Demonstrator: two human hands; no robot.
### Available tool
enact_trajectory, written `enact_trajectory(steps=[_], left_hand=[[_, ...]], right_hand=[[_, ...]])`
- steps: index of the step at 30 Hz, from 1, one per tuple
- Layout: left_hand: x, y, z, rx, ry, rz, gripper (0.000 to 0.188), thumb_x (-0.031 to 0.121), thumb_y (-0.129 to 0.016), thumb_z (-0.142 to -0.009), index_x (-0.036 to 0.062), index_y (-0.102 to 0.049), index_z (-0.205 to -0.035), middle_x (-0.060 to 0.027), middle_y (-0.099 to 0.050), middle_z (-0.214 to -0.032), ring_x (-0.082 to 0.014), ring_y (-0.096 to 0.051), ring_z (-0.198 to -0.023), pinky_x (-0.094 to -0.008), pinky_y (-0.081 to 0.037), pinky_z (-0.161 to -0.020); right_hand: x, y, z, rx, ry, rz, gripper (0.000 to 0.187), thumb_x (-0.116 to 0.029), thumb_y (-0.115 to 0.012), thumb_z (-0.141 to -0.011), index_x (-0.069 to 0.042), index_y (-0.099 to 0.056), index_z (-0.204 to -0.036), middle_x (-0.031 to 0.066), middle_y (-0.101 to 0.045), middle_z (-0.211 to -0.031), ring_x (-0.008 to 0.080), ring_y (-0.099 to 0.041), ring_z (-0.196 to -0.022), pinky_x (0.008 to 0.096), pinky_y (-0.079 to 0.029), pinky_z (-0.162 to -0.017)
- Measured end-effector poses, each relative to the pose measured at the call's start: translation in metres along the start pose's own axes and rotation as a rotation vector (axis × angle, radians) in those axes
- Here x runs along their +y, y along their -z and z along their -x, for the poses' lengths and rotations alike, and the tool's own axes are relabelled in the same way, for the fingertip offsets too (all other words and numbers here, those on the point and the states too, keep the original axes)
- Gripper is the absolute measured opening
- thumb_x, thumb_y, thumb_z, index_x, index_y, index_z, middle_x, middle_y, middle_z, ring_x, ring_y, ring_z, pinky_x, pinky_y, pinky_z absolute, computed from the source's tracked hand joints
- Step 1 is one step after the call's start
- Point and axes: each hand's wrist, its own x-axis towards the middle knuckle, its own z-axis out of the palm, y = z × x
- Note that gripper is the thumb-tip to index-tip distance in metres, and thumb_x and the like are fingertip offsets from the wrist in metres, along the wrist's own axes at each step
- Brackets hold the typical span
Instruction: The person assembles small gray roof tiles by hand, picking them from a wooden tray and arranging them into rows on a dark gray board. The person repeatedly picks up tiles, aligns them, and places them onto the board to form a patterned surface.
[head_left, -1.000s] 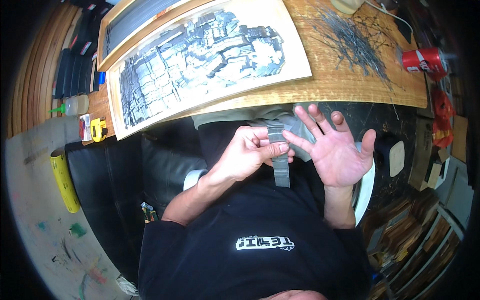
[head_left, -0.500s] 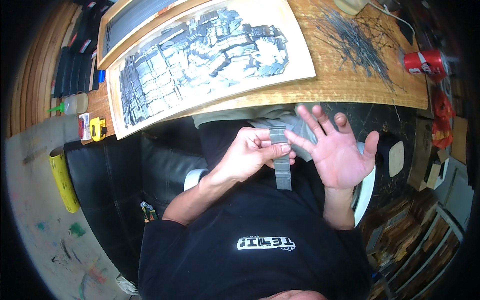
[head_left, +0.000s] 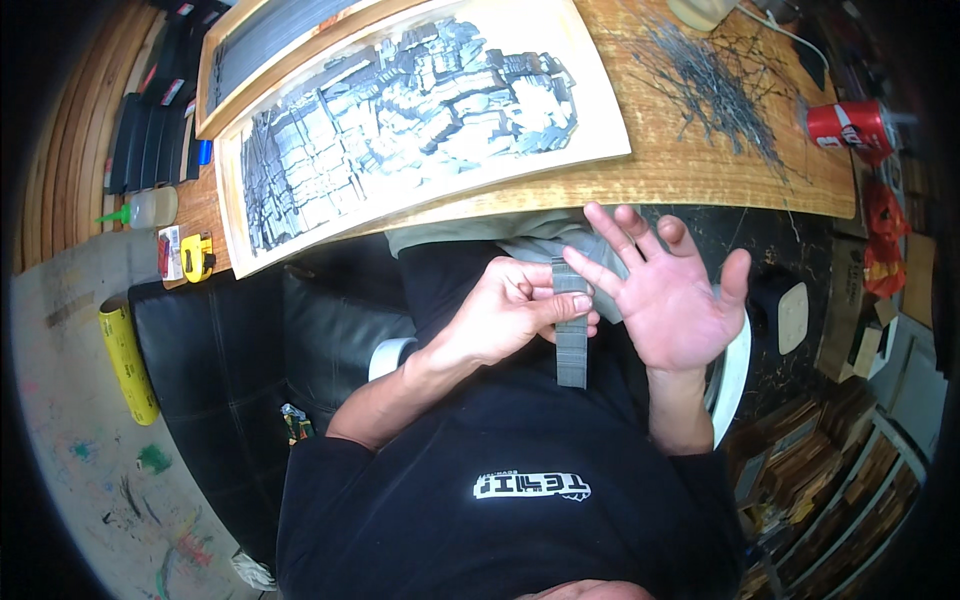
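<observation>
Clearly, there is some open room between the left hand [head_left: 508,315] and the front edge of the wooden table [head_left: 710,185] ahead of it; behind the grip lies the black shirt [head_left: 400,500]. To the grip's right, the right hand [head_left: 675,300] is spread wide, palm up, 1 fingertip right by the strip's far end. The left thumb and fingers pinch the grey strip [head_left: 572,352], its near end sticking out toward the shirt. It looks narrow and straight-edged, with fine lines running across.
</observation>
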Motion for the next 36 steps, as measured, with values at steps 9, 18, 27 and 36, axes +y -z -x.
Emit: enact_trajectory(steps=[9,18,27,36], left_hand=[[0.016,-0.011,0.005,0.118,-0.479,-0.406,0.017,0.001,-0.076,-0.095,-0.001,-0.076,-0.112,-0.0112,-0.078,-0.09,-0.016,-0.075,-0.079,-0.0269,-0.058,-0.071],[0.088,-0.005,-0.02,0.289,-1.065,-0.977,0.03,-0.004,-0.077,-0.084,0.0071,-0.078,-0.113,-0.0089,-0.069,-0.079,-0.0223,-0.068,-0.069,-0.0319,-0.053,-0.064],[0.09,-0.005,-0.021,0.288,-0.922,-0.907,0.017,-0.001,-0.073,-0.092,0.0055,-0.078,-0.107,-0.0108,-0.073,-0.083,-0.0199,-0.071,-0.074,-0.0309,-0.055,-0.068],[0.034,0.001,-0.001,-0.107,-0.072,-0.119,0.021,0.008,-0.079,-0.096,-0.0029,-0.076,-0.114,-0.0106,-0.081,-0.1,-0.0141,-0.076,-0.085,-0.0292,-0.061,-0.074]], right_hand=[[-0.007,-0.027,-0.011,0.078,0.178,1.033,0.057,-0.019,-0.088,-0.086,0.004,-0.063,-0.132,0.0129,-0.061,-0.122,0.0258,-0.063,-0.12,0.0359,-0.052,-0.101],[-0.036,-0.084,-0.076,-0.15,0.4,1.619,0.023,0.007,-0.085,-0.079,-0.001,-0.082,-0.101,0.0042,-0.061,-0.091,0.0114,-0.059,-0.082,0.0243,-0.051,-0.068],[-0.025,-0.076,-0.081,-0.125,0.576,1.648,0.02,0.003,-0.087,-0.079,0.0,-0.08,-0.097,0.0041,-0.063,-0.087,0.0145,-0.06,-0.081,0.0258,-0.047,-0.069],[-0.036,-0.047,-0.01,0.345,0.201,1.648,0.036,-0.032,-0.066,-0.105,0.002,-0.078,-0.105,0.0109,-0.068,-0.086,0.0175,-0.064,-0.073,0.0302,-0.05,-0.068]])
